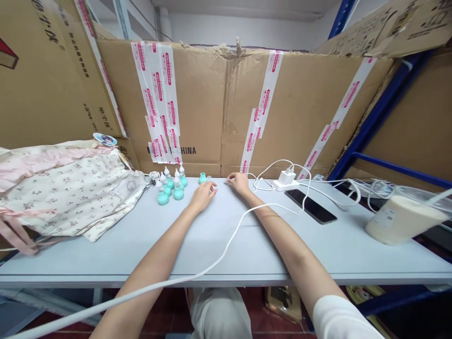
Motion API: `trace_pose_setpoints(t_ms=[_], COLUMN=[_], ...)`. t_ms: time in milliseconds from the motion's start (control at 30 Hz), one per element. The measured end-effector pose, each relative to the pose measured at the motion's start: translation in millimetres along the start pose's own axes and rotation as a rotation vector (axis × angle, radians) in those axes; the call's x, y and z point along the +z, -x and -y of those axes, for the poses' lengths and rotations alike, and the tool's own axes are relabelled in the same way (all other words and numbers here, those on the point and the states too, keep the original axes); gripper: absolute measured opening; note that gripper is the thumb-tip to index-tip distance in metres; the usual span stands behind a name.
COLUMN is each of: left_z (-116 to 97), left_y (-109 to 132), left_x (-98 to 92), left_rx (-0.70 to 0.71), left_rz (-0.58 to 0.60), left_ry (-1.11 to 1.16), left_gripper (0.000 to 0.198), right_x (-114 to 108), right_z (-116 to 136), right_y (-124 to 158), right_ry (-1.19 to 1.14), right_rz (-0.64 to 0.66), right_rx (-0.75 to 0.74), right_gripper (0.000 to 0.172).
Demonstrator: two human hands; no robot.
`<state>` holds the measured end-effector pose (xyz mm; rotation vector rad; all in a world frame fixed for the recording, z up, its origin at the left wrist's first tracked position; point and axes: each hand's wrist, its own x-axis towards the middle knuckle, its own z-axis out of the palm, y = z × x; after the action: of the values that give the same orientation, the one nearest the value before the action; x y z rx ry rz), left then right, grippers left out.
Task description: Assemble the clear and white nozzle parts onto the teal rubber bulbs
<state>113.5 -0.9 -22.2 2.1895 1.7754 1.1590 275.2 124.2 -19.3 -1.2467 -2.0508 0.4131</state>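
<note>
My left hand (pixel 204 196) rests on the table with its fingers loosely bent and apart, and nothing shows in them. Just behind it stands a small teal round bottle (pixel 202 178) without a white top, beside a tiny clear piece (pixel 209 178). To its left is a group of several small teal bottles (pixel 178 192) with white gourd-shaped tops. My right hand (pixel 240 182) is near the table's back edge, thumb and fingertips brought together. Whatever is between those fingertips is too small to make out.
A white cable (pixel 226 249) runs across in front of my arms. On the right are a white charger (pixel 286 177), a black phone (pixel 310 206) and a cup of pale drink (pixel 399 219). A floral cloth bag (pixel 67 188) lies left. Cardboard (pixel 205 103) walls the grey table (pixel 226 263).
</note>
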Motion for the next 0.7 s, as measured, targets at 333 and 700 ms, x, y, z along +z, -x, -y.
trace_pose_setpoints(t_ms=[333, 700], left_z=[15.3, 18.5], left_y=[-13.8, -9.4], left_x=[-3.8, -17.5], left_rx=[-0.225, -0.331], left_rz=[-0.232, 0.007], left_ry=[0.304, -0.016], left_gripper=[0.019, 0.021], right_x=[24.5, 24.6], right_z=[38.8, 15.4], right_y=[26.0, 0.0], right_ry=[-0.883, 0.054], right_rz=[0.353, 0.115], right_rx=[0.063, 0.000], right_gripper=[0.022, 0.030])
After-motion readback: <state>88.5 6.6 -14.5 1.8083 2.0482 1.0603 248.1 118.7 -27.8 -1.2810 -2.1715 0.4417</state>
